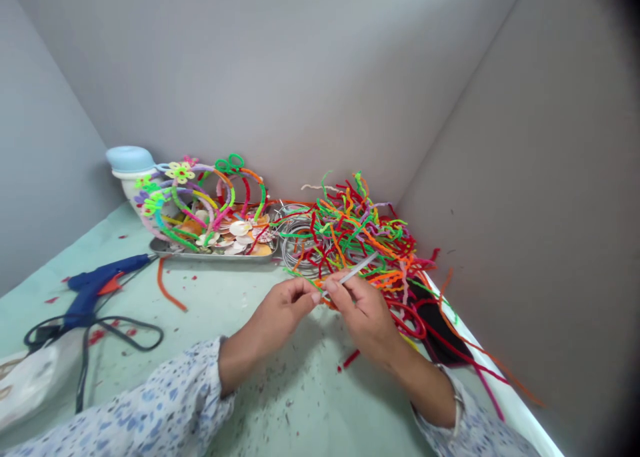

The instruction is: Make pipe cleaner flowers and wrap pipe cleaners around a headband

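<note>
Item: one pale strip [364,264], narrow, straight, smooth-looking, whitish-grey. Location: held above the table [280,410], directly before a tangled heap of fuzzy stems [360,227] in red, orange, green and lilac. Position: slanted, free end up and to the right, lower end at the fingertips. A green stem [316,285], thin, shows beside that end; any join is too small to tell.

Left hand [280,313]: reaches in from lower left, thumb and forefinger pinched together at the strip's lower end, other fingers curled under and partly hidden. Right hand [371,318]: reaches in from lower right, thumb pressed toward bent fingers, clamped on the strip close to the left fingertips. Wrists: both angled inward. Sleeves [175,397]: white with blue spots.
</note>
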